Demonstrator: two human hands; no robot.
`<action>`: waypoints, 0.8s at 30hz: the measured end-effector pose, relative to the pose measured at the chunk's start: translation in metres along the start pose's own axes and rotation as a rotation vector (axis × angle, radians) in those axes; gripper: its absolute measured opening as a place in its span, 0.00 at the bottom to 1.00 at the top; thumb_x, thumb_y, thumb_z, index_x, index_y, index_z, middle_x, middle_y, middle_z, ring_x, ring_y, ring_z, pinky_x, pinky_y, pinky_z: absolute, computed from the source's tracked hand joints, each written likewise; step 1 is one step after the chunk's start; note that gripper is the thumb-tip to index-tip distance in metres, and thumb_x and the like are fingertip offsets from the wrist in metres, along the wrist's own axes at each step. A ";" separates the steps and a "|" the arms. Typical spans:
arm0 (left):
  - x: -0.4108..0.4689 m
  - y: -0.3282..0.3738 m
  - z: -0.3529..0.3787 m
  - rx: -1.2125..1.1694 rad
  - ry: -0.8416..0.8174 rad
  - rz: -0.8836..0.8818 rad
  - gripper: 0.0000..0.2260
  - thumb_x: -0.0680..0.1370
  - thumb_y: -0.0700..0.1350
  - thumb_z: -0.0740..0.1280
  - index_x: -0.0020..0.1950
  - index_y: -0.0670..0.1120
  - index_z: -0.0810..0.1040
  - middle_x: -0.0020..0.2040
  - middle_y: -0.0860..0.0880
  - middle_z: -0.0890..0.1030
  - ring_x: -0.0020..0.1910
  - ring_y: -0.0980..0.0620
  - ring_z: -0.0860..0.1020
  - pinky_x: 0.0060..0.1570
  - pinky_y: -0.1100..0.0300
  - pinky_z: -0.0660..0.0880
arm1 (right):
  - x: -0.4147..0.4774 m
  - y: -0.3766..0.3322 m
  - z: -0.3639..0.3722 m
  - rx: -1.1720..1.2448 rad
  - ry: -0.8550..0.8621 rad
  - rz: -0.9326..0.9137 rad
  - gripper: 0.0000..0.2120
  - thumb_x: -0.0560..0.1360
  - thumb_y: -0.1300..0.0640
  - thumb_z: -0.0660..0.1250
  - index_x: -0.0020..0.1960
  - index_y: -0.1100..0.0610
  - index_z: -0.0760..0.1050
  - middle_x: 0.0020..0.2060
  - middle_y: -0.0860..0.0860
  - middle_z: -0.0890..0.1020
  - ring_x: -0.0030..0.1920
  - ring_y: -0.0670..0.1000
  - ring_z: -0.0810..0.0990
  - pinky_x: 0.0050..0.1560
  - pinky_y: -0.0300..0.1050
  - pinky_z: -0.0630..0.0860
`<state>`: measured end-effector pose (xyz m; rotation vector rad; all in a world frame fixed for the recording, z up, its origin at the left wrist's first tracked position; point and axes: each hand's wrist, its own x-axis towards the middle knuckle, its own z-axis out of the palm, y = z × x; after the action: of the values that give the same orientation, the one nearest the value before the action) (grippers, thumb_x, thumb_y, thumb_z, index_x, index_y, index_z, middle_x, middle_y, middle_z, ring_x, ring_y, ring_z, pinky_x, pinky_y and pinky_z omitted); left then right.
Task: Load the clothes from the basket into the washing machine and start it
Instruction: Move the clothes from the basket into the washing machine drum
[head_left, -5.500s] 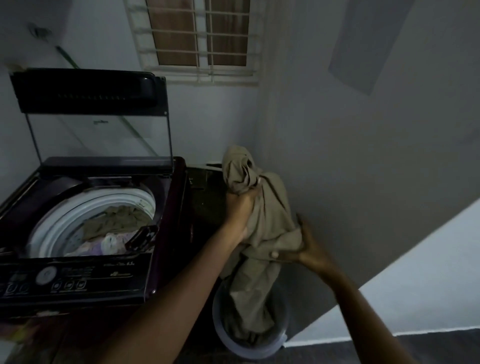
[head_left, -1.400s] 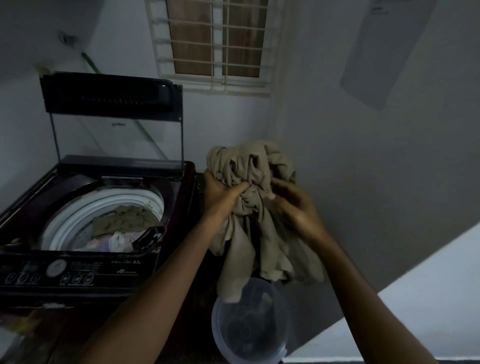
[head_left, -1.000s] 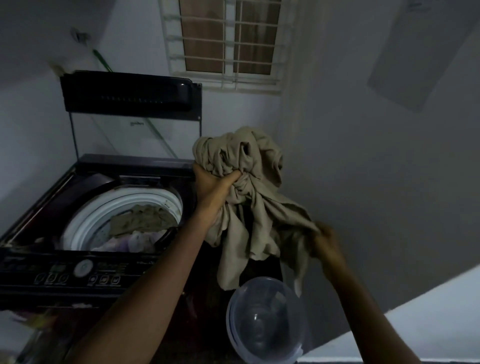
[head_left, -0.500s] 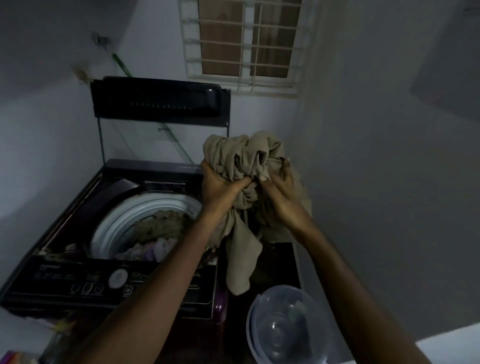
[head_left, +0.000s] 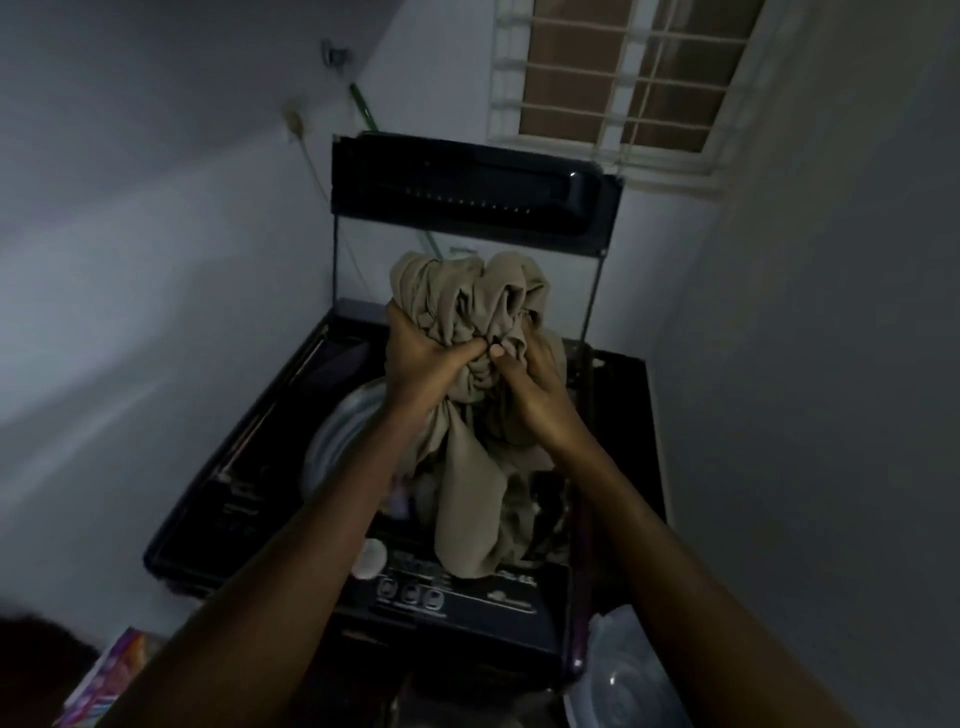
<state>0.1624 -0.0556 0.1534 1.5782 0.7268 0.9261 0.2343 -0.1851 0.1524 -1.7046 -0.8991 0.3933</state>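
left hand: clenched on the left side of a crumpled khaki cloth bundle, fingers dug into the folds, knuckles up
right hand: grasping the same bundle from the right, thumb pressed into the fabric at centre, just beside the left fist
forearms: both bare, reaching in from the bottom edge and converging on the bundle
khaki cloth bundle: off the basket, held in the air over the drum opening; bunched top sticks up above both fists, long loose tail hangs down between the forearms, its lower end in front of the control panel, contact there cannot tell
washing machine: dark glossy top-loader, set in a wall corner, directly under the hands
lid: black band with clear glass pane, raised upright behind the bundle
drum rim: pale grey ring, partly hidden by left forearm; inside mostly blocked
control panel: dark front strip, row of round buttons, white round dial beside left forearm
plastic basket: translucent, round, bottom right by the machine's front corner, contents too dim to tell
window: white grille, brown behind, top right
box: colourful carton, bottom left, blurred
hose: thin green line on wall above the lid
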 end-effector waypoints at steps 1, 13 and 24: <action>0.010 -0.007 -0.013 0.023 -0.013 -0.007 0.40 0.56 0.57 0.78 0.63 0.50 0.65 0.60 0.50 0.78 0.57 0.51 0.79 0.59 0.50 0.78 | 0.008 0.005 0.018 0.023 0.006 0.033 0.35 0.74 0.32 0.58 0.77 0.44 0.55 0.77 0.46 0.59 0.76 0.45 0.55 0.76 0.55 0.57; 0.046 -0.136 -0.064 0.195 -0.227 -0.228 0.50 0.58 0.54 0.81 0.74 0.46 0.60 0.69 0.48 0.72 0.67 0.48 0.73 0.66 0.53 0.71 | 0.014 0.077 0.125 -0.170 0.088 0.374 0.22 0.80 0.43 0.57 0.73 0.45 0.64 0.72 0.49 0.67 0.72 0.50 0.64 0.72 0.53 0.63; 0.083 -0.204 -0.081 0.314 -0.744 -0.623 0.35 0.78 0.53 0.67 0.80 0.49 0.54 0.76 0.47 0.65 0.71 0.44 0.68 0.69 0.51 0.67 | 0.006 0.097 0.139 -0.631 -0.066 0.516 0.43 0.75 0.40 0.65 0.78 0.49 0.42 0.78 0.55 0.43 0.76 0.61 0.46 0.72 0.58 0.57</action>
<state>0.1390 0.0958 -0.0251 1.6488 0.7610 -0.2472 0.1817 -0.0968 0.0174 -2.5324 -0.6507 0.5439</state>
